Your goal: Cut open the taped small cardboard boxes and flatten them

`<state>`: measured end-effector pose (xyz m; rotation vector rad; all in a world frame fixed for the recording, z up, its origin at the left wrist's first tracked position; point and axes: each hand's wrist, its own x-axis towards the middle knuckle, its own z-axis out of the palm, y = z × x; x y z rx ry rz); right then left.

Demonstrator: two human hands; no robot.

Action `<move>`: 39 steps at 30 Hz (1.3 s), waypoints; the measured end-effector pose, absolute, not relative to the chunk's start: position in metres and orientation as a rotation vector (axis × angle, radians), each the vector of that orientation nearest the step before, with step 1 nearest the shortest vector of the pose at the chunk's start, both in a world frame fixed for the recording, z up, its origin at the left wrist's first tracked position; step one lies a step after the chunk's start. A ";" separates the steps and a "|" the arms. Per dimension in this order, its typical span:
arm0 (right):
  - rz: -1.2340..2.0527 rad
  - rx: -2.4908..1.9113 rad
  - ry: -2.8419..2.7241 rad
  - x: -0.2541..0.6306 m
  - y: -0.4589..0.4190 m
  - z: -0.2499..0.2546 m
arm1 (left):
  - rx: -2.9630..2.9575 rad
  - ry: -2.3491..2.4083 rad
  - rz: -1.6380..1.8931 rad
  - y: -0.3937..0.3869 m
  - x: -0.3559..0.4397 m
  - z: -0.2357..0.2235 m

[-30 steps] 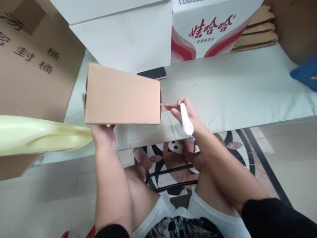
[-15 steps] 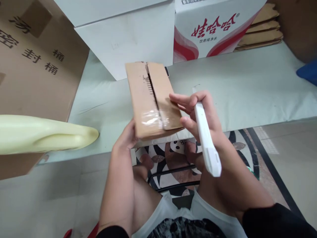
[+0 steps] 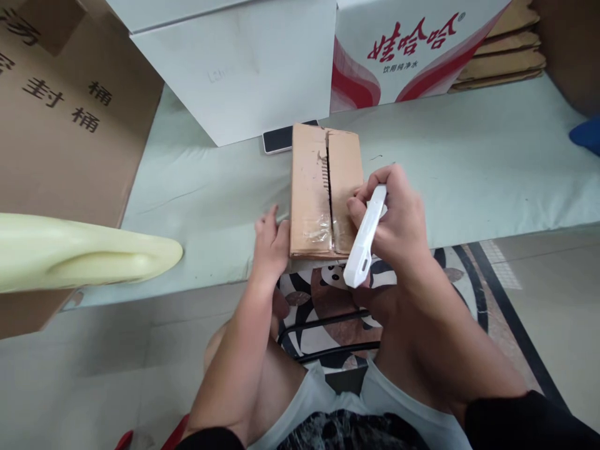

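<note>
A small brown cardboard box [image 3: 309,187] sits on the cloth-covered table near its front edge, with clear tape on its near end and a dark gap along the top seam. My left hand [image 3: 270,247] rests at the box's near left side, fingers apart and gripping nothing. In my right hand [image 3: 398,212] is a white utility knife [image 3: 363,250], its handle end angled down toward me. The right fingers are curled at the box's right edge. Whether a blade is out is hidden by the hand.
Behind the box lies a phone [image 3: 277,140] against a large white box [image 3: 244,75]. A white-and-red carton [image 3: 407,69] and stacked brown cardboard [image 3: 504,59] stand further right. At left are a big brown carton [image 3: 75,162] and a pale yellow curved object [image 3: 94,253].
The small box has moved right and now lies flat on the table, uncovering the phone. My left hand has released it. My right hand has curled closer around the utility knife.
</note>
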<state>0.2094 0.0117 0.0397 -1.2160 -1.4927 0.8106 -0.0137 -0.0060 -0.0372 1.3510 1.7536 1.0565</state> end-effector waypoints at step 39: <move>0.986 -1.108 -1.525 0.190 -0.015 0.070 | 2.167 1.454 1.836 -0.036 0.031 -0.019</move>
